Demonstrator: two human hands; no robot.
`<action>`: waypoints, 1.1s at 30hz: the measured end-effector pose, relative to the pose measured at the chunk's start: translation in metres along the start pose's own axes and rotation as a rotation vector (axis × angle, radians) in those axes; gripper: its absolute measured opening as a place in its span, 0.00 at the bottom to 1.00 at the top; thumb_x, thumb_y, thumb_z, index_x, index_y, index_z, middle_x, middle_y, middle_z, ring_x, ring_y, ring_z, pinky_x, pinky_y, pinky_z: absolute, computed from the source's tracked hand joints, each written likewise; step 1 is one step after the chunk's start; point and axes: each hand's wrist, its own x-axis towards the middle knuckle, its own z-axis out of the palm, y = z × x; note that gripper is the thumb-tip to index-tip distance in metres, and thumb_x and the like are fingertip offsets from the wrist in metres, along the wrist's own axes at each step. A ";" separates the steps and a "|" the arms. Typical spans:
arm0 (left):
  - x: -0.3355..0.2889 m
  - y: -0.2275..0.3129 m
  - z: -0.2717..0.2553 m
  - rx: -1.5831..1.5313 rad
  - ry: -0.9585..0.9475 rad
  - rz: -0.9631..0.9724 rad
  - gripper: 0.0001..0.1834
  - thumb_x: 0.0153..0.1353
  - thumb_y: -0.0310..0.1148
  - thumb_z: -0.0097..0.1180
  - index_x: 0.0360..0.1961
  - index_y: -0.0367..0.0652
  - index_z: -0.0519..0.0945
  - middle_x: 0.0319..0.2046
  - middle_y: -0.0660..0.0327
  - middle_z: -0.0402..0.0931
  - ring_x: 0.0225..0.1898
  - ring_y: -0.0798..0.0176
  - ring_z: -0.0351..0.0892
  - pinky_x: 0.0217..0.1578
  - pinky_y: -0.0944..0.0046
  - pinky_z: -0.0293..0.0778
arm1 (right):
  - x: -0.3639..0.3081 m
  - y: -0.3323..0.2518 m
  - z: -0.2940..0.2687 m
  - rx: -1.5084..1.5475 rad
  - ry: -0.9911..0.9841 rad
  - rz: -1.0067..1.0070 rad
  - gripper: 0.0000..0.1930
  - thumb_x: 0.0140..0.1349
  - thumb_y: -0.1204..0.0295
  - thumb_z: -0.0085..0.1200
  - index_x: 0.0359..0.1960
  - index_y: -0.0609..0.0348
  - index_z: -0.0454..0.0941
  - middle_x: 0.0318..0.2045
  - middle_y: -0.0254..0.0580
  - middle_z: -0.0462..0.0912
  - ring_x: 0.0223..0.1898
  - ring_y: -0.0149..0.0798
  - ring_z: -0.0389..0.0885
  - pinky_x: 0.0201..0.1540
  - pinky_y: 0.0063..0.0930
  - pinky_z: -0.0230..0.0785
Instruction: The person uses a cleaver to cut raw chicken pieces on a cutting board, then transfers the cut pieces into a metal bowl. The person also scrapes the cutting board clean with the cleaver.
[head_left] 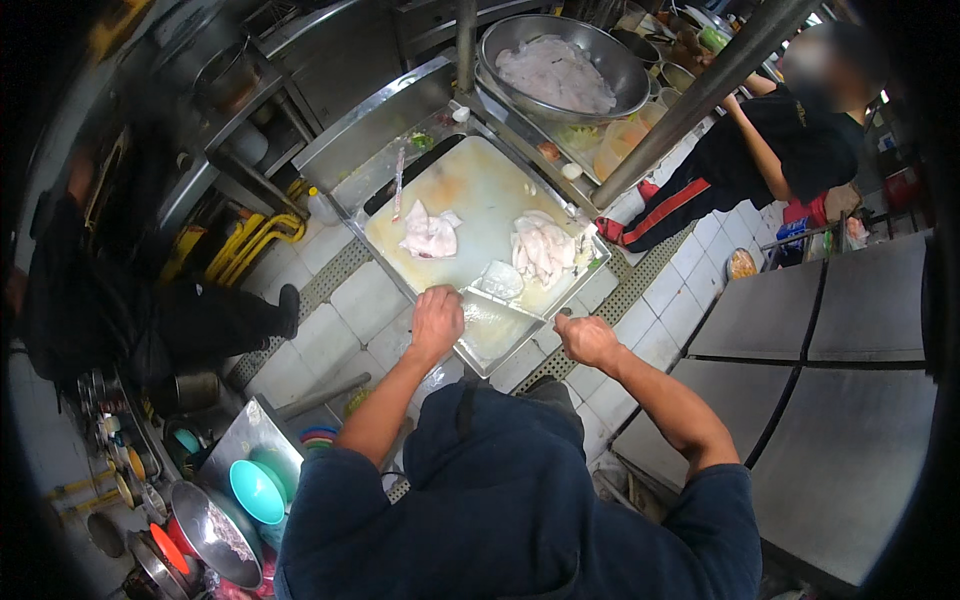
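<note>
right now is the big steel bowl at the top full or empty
Partly full: the steel bowl holds a pale pinkish-white mass, likely raw meat or fish, over its bottom, with bare steel wall showing above it.

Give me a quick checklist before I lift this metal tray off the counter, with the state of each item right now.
1. Left hand on the tray: ok, it grips the near left rim.
2. Right hand on the tray: cannot tell, it sits by the right corner, contact unclear.
3. Tray load: ok, only a thin pale film shows inside.
4. Cutting board clear of the tray: not ok, the tray's far edge meets the board's near edge.
5. Fish pieces away from the board's edge: not ok, the right pile lies close to the tray.
6. Space around: not ok, a person stands close on the right.
</note>
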 end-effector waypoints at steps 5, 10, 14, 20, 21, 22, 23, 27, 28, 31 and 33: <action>0.019 -0.003 0.003 -0.041 -0.134 0.104 0.15 0.49 0.22 0.59 0.42 0.38 0.82 0.48 0.53 0.78 0.50 0.48 0.76 0.51 0.52 0.74 | 0.013 -0.016 -0.010 0.040 0.052 0.051 0.09 0.59 0.73 0.50 0.40 0.62 0.72 0.28 0.59 0.84 0.35 0.63 0.84 0.40 0.56 0.75; 0.031 0.016 0.016 0.046 -0.368 0.134 0.19 0.54 0.26 0.57 0.49 0.38 0.81 0.54 0.54 0.78 0.56 0.50 0.74 0.55 0.52 0.72 | 0.030 -0.020 -0.023 0.029 0.077 0.061 0.10 0.60 0.74 0.48 0.42 0.62 0.73 0.27 0.61 0.83 0.35 0.64 0.84 0.40 0.58 0.74; 0.027 0.012 0.010 0.059 -0.376 0.155 0.19 0.56 0.28 0.55 0.50 0.38 0.82 0.56 0.54 0.78 0.59 0.52 0.73 0.56 0.52 0.70 | -0.013 0.036 0.005 0.069 0.096 0.107 0.09 0.63 0.70 0.52 0.43 0.59 0.74 0.27 0.61 0.82 0.34 0.64 0.82 0.39 0.58 0.73; 0.028 -0.008 0.010 0.048 -0.322 0.069 0.16 0.56 0.29 0.56 0.46 0.37 0.81 0.51 0.53 0.78 0.55 0.50 0.74 0.54 0.51 0.70 | -0.078 0.030 0.025 0.093 0.194 0.078 0.10 0.67 0.66 0.54 0.34 0.61 0.73 0.19 0.59 0.79 0.25 0.63 0.81 0.30 0.57 0.73; 0.031 -0.012 0.009 0.055 -0.323 0.011 0.15 0.56 0.29 0.56 0.45 0.37 0.81 0.50 0.52 0.77 0.54 0.49 0.74 0.53 0.51 0.70 | -0.073 0.010 0.028 0.155 0.157 0.076 0.10 0.66 0.67 0.54 0.34 0.61 0.73 0.20 0.61 0.79 0.26 0.65 0.81 0.30 0.57 0.73; 0.039 -0.014 0.007 0.091 -0.244 -0.001 0.15 0.56 0.29 0.57 0.44 0.37 0.81 0.49 0.51 0.77 0.53 0.49 0.74 0.53 0.50 0.70 | -0.065 -0.007 0.034 0.227 0.130 0.100 0.11 0.66 0.65 0.55 0.34 0.62 0.74 0.22 0.64 0.79 0.28 0.66 0.81 0.32 0.58 0.73; 0.047 -0.016 0.004 0.128 -0.171 -0.013 0.14 0.56 0.29 0.57 0.44 0.36 0.80 0.48 0.51 0.76 0.52 0.49 0.74 0.52 0.50 0.70 | -0.051 -0.019 0.038 0.244 0.109 0.109 0.12 0.66 0.65 0.55 0.34 0.62 0.74 0.23 0.65 0.80 0.29 0.67 0.81 0.34 0.58 0.72; 0.077 -0.035 -0.005 0.277 -0.123 -0.034 0.18 0.58 0.32 0.59 0.48 0.36 0.78 0.48 0.50 0.75 0.52 0.48 0.74 0.52 0.52 0.72 | -0.004 -0.014 0.043 0.452 0.245 0.188 0.14 0.66 0.65 0.56 0.33 0.66 0.75 0.27 0.66 0.81 0.33 0.69 0.81 0.37 0.58 0.72; 0.085 -0.038 -0.004 0.287 -0.152 -0.048 0.18 0.58 0.33 0.59 0.49 0.36 0.77 0.48 0.51 0.75 0.52 0.49 0.73 0.51 0.52 0.72 | 0.005 -0.008 0.040 0.455 0.293 0.234 0.14 0.66 0.65 0.56 0.33 0.67 0.76 0.29 0.66 0.81 0.35 0.69 0.81 0.39 0.56 0.72; 0.105 -0.056 0.003 0.431 -0.379 0.060 0.14 0.59 0.36 0.60 0.41 0.37 0.81 0.44 0.51 0.78 0.48 0.48 0.77 0.49 0.51 0.76 | 0.021 -0.004 0.025 0.499 0.368 0.318 0.14 0.66 0.65 0.56 0.34 0.68 0.77 0.31 0.68 0.81 0.38 0.69 0.81 0.42 0.54 0.72; 0.115 -0.063 0.010 0.467 -0.453 0.119 0.13 0.60 0.37 0.61 0.37 0.36 0.82 0.41 0.50 0.80 0.46 0.47 0.78 0.47 0.51 0.76 | 0.022 -0.011 0.008 0.569 0.331 0.355 0.15 0.66 0.65 0.56 0.37 0.69 0.78 0.34 0.69 0.81 0.42 0.68 0.80 0.46 0.53 0.72</action>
